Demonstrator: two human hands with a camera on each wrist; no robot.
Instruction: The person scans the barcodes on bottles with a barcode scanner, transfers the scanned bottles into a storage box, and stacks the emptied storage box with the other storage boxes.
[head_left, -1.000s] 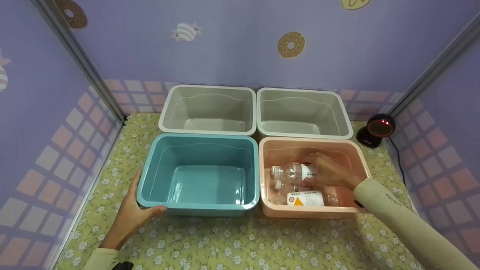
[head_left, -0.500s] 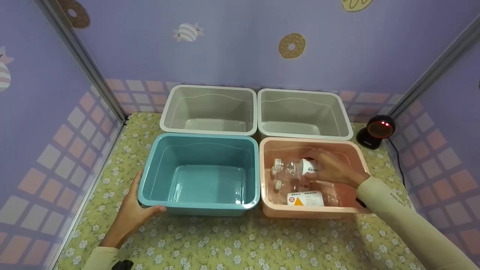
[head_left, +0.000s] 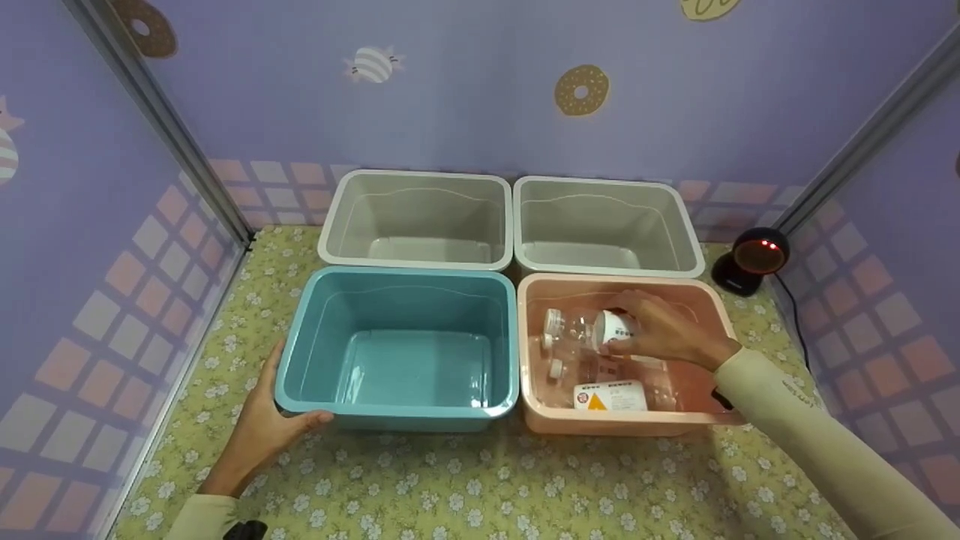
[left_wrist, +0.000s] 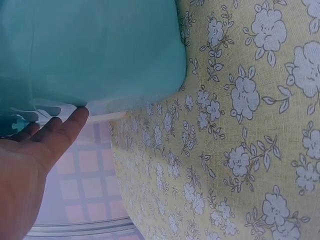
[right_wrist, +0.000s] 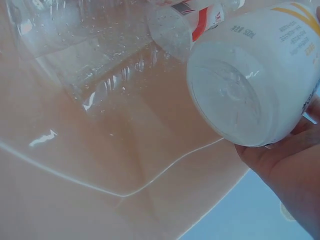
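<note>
Inside the peach bin, my right hand grips a clear plastic bottle with a white label. The bottle is tilted, its capped neck toward the left. In the right wrist view, its round base faces the camera and my fingers wrap its far side, partly hidden. Below it in the bin lie several other clear bottles, one with a white label and orange triangle. My left hand rests on the front left corner of the blue bin. Its fingers stretch along the outer wall.
Two grey bins, the left one and the right one, stand behind the coloured pair, against the purple wall. A black scanner with red lights and a cable sits at the right. Flowered cloth covers the table.
My right hand has raised the bottle slightly and tipped its base toward me, uncovering more of the bottles below. The left hand has kept its place on the blue bin.
</note>
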